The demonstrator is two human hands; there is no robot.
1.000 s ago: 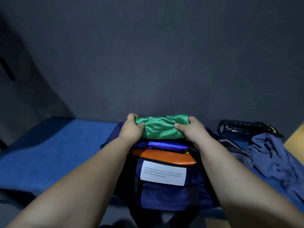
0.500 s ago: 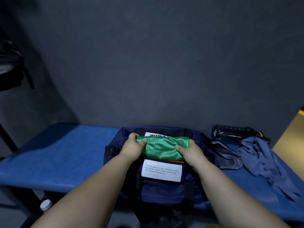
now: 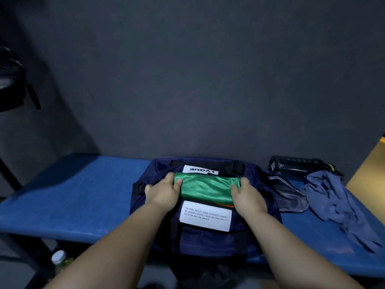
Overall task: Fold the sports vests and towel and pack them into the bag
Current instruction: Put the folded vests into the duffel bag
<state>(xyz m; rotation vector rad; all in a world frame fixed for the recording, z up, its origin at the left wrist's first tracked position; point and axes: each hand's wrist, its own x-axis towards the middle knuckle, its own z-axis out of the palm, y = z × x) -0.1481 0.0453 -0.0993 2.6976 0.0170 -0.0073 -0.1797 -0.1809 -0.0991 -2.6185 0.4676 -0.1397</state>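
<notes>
A navy duffel bag [image 3: 206,238] with white labels sits open on the blue bench [image 3: 79,195]. A folded green vest [image 3: 206,187] lies in the bag's mouth, over a sliver of orange fabric [image 3: 227,206]. My left hand [image 3: 161,191] grips the vest's left end, thumb on top. My right hand [image 3: 248,198] grips its right end the same way. A crumpled blue-grey towel [image 3: 335,203] lies loose on the bench to the right.
A dark water bottle [image 3: 300,166] lies on its side behind the towel. A grey cloth pouch [image 3: 289,195] rests between bag and towel. A capped bottle [image 3: 59,259] stands under the bench at lower left. A dark wall rises behind.
Both hands have lowered the green vest into the bag's mouth, covering the blue and orange vests. The view has pulled back from the bag.
</notes>
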